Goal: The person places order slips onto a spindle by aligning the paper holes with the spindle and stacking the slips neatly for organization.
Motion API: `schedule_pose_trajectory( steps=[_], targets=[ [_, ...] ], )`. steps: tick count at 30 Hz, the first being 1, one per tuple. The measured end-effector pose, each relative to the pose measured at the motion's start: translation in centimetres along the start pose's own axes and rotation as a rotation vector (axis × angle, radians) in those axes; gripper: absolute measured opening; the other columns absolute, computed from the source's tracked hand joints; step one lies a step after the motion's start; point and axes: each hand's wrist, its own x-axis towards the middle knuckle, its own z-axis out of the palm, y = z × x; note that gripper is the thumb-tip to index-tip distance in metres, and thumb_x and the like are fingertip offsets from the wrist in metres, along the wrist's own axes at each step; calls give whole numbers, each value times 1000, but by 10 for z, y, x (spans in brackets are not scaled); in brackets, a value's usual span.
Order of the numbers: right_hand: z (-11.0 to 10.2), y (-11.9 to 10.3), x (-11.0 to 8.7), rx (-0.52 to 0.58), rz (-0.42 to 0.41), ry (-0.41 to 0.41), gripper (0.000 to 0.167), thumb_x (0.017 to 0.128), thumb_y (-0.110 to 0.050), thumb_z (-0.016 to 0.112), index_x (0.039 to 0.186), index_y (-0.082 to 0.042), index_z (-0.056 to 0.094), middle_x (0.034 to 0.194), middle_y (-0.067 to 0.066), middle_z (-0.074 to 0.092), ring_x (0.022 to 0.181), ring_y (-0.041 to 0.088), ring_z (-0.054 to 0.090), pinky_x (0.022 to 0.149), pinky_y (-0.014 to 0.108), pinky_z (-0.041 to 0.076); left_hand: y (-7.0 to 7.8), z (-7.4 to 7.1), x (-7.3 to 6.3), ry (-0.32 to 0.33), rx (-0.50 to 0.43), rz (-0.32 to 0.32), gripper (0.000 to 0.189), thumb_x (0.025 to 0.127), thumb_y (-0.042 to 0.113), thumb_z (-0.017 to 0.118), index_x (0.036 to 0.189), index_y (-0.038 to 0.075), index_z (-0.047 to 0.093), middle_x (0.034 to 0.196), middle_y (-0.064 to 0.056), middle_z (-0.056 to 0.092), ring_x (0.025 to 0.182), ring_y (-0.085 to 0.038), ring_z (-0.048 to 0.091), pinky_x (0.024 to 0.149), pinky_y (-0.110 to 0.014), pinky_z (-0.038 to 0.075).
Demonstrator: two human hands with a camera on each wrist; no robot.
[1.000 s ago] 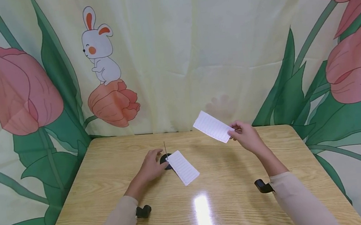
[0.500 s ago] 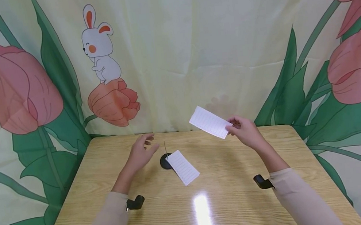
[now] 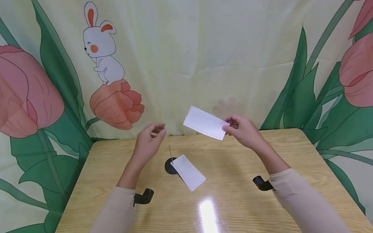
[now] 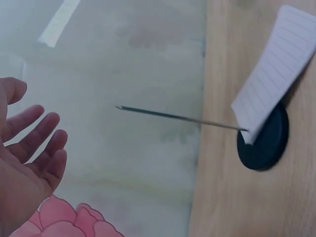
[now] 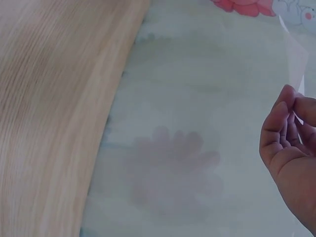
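Observation:
My right hand [image 3: 244, 132] pinches one end of a lined paper slip [image 3: 205, 123] between thumb and fingers, holding it raised over the far side of the table. My left hand [image 3: 148, 143] is in the air with relaxed, slightly bent fingers and nothing in it. Below and to its right stands a receipt spike with a round black base [image 3: 168, 167] and a thin upright metal needle [image 4: 173, 117]. A second lined slip [image 3: 189, 173] is pierced on the needle near one corner and lies low, partly over the base and slanting onto the table.
The wooden table [image 3: 245, 216] ends at a hanging curtain [image 3: 173, 57] printed with tulips and a rabbit. A bright light reflection shows on the near part of the tabletop. Each wrist wears a small black camera mount [image 3: 143, 197].
My left hand has let go of the spike area, moving left and then up. My right hand has carried its slip left and slightly up. The spiked slip has stayed in place.

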Motion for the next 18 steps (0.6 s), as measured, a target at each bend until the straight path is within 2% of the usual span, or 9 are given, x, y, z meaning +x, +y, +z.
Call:
schedule_pose_trajectory(
  steps=[8,18],
  targets=[
    [8,-5,2,28,-44,-20,25,100,-7,67,123,4,65,104,20,67,83,22,67,70,22,54,20,10,15,16,-47,19,24,103,23,65,120,6,71,106,-9,71,103,-25,63,89,-41,53],
    [21,-9,1,80,-59,-27,23,99,-5,68,120,4,65,102,21,67,81,22,67,71,22,54,30,21,20,17,-35,22,16,101,17,67,110,6,75,98,-9,72,94,-23,63,83,-38,56]
  ],
)
